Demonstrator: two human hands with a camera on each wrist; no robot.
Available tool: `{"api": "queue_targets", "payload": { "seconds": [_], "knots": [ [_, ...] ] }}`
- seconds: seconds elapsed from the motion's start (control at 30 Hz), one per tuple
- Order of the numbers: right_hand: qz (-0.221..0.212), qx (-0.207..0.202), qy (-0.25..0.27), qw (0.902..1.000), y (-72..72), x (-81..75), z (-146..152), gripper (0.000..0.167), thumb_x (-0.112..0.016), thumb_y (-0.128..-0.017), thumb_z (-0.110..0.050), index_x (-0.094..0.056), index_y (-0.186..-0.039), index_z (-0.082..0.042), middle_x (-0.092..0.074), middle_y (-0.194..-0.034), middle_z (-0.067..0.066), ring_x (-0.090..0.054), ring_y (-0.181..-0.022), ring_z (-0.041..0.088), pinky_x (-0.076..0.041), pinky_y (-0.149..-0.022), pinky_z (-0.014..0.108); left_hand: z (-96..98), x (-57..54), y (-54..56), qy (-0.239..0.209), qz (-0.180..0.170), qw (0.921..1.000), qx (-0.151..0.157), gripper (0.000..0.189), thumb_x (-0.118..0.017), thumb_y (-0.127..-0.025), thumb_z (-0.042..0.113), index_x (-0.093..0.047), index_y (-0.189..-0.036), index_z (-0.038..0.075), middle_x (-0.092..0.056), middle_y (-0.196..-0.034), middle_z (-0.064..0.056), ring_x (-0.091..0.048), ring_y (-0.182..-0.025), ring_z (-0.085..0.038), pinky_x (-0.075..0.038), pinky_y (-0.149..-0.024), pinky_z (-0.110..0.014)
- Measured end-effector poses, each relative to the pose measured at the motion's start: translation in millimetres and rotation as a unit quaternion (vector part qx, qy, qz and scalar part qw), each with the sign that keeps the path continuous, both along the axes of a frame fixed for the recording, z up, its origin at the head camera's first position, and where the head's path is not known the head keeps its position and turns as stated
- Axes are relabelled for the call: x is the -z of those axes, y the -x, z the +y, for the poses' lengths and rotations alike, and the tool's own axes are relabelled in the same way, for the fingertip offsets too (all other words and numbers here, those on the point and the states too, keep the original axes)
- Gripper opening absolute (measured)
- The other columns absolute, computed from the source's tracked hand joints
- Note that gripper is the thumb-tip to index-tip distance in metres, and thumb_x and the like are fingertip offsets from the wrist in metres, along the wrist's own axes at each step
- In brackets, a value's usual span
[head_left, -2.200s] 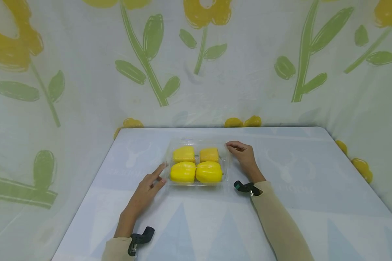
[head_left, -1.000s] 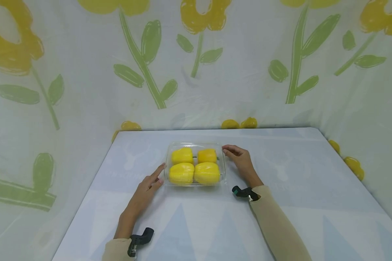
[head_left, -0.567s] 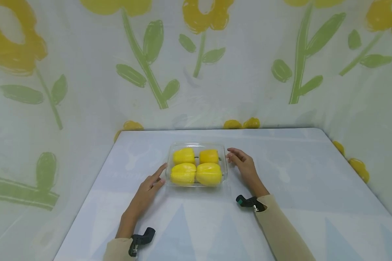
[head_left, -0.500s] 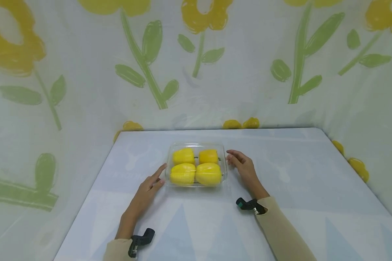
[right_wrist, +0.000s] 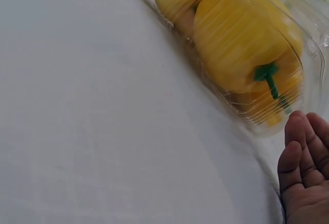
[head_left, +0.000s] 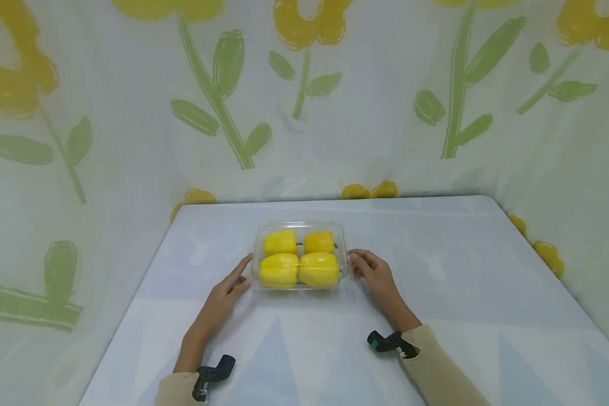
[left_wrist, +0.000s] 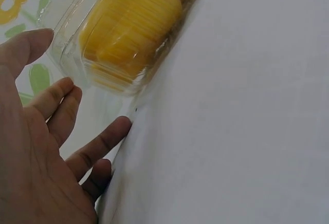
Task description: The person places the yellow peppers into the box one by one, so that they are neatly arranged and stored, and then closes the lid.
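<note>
Several yellow bell peppers (head_left: 319,268) lie in two rows inside a clear plastic clamshell box (head_left: 304,224) in the head view. Its transparent lid lies down over them. At the box's left side is my left hand (head_left: 220,300), its extended index finger touching the edge and its thumb held apart. My right hand (head_left: 378,279) is at the right side, with bent fingertips at the rim. In the right wrist view, a pepper's green stem (right_wrist: 267,75) shows through the plastic beside those fingers. The left wrist view has the left fingers (left_wrist: 97,149) spread near the box's corner.
The box stands on a pale table (head_left: 304,349) printed with blue triangles, close to its far edge. Behind and beside it hangs a white curtain (head_left: 375,113) with yellow flowers. Each wrist carries a black camera mount (head_left: 215,372).
The raised lid has come down over the peppers. My right hand has slid from the box's far right corner towards me along its side. The left hand has stayed at the left edge.
</note>
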State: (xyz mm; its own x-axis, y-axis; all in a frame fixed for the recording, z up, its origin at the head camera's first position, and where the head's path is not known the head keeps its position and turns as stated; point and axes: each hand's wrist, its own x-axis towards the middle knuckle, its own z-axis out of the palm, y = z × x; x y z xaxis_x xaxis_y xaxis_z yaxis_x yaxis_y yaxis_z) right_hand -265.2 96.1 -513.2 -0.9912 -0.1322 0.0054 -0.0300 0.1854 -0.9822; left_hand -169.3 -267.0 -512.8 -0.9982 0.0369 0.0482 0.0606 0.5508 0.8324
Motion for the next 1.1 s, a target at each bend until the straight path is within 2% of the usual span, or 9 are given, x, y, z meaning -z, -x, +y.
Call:
{"api": "queue_targets", "payload": {
  "seconds": [0.2,0.33,0.43,0.57,0.67,0.87,0.97,1.1],
  "knots": [
    [-0.008,0.002,0.014,0.9999,-12.1,-0.6,3.6,0.036,-0.062,-0.100,-0.036,-0.070,-0.114,-0.004,-0.065,-0.092,0.009,-0.058,-0.084,0.022,-0.050,-0.074,0.025,1.0,-0.2,2.2,0.004,-0.001,1.0000,0.002,0.055,-0.049,-0.104,0.047,-0.029,-0.154,0.048,-0.050,-0.146,0.003,-0.054,-0.108,-0.022,-0.042,-0.088,-0.048],
    [-0.011,0.000,0.022,0.9997,-20.3,0.6,4.6,0.036,-0.062,-0.100,-0.036,-0.070,-0.110,-0.003,-0.065,-0.089,0.008,-0.059,-0.083,0.021,-0.051,-0.074,0.026,0.5,-0.2,2.9,0.006,-0.001,1.0000,0.001,0.054,-0.049,-0.104,0.045,-0.029,-0.154,0.050,-0.057,-0.135,0.000,-0.054,-0.103,-0.022,-0.042,-0.085,-0.046],
    [-0.006,-0.006,0.023,0.9997,-26.3,0.2,4.5,0.035,-0.062,-0.100,-0.035,-0.070,-0.108,-0.002,-0.065,-0.088,0.009,-0.059,-0.082,0.021,-0.052,-0.074,0.027,0.1,-0.6,2.8,0.003,0.002,1.0000,0.002,0.053,-0.049,-0.105,0.043,-0.029,-0.154,0.050,-0.057,-0.135,0.002,-0.054,-0.103,-0.022,-0.042,-0.086,-0.047],
    [-0.010,-0.007,0.018,0.9998,-32.7,0.2,4.4,0.032,-0.062,-0.101,-0.034,-0.070,-0.104,-0.003,-0.065,-0.085,0.009,-0.060,-0.080,0.021,-0.052,-0.073,0.027,-0.4,1.1,3.3,-0.013,0.011,0.9997,0.017,0.057,-0.049,-0.105,0.041,-0.025,-0.156,0.047,-0.037,-0.157,0.012,-0.053,-0.113,-0.022,-0.039,-0.096,-0.053],
    [-0.019,-0.009,0.018,0.9996,-36.1,0.1,5.1,0.030,-0.061,-0.101,-0.032,-0.070,-0.103,-0.003,-0.065,-0.084,0.010,-0.060,-0.080,0.022,-0.052,-0.072,0.027,-0.2,2.7,3.8,-0.018,0.015,0.9995,0.023,0.058,-0.049,-0.105,0.041,-0.023,-0.157,0.046,-0.028,-0.160,0.018,-0.053,-0.116,-0.022,-0.038,-0.098,-0.055],
    [-0.033,-0.027,0.018,0.9989,-40.1,-0.5,4.6,0.026,-0.064,-0.100,-0.028,-0.070,-0.100,-0.003,-0.065,-0.083,0.012,-0.058,-0.078,0.024,-0.049,-0.071,0.028,0.1,1.8,2.7,0.003,0.005,1.0000,0.008,0.056,-0.050,-0.104,0.045,-0.027,-0.154,0.050,-0.044,-0.152,0.008,-0.054,-0.110,-0.023,-0.041,-0.091,-0.051],
    [-0.035,-0.039,0.010,0.9986,-42.2,-0.9,4.3,0.026,-0.065,-0.099,-0.029,-0.070,-0.098,-0.004,-0.065,-0.083,0.010,-0.057,-0.078,0.024,-0.049,-0.070,0.028,0.4,1.1,2.4,0.006,0.003,1.0000,0.005,0.056,-0.050,-0.104,0.043,-0.028,-0.155,0.049,-0.044,-0.153,0.005,-0.053,-0.113,-0.024,-0.040,-0.094,-0.054],
    [-0.044,-0.054,0.000,0.9976,-44.2,-2.5,4.5,0.025,-0.063,-0.100,-0.025,-0.071,-0.097,-0.003,-0.067,-0.083,0.009,-0.058,-0.077,0.022,-0.050,-0.070,0.027,0.7,2.1,2.8,0.005,0.006,0.9999,0.007,0.056,-0.050,-0.104,0.041,-0.028,-0.155,0.048,-0.044,-0.153,0.006,-0.053,-0.112,-0.024,-0.040,-0.092,-0.052]
  ]
}}
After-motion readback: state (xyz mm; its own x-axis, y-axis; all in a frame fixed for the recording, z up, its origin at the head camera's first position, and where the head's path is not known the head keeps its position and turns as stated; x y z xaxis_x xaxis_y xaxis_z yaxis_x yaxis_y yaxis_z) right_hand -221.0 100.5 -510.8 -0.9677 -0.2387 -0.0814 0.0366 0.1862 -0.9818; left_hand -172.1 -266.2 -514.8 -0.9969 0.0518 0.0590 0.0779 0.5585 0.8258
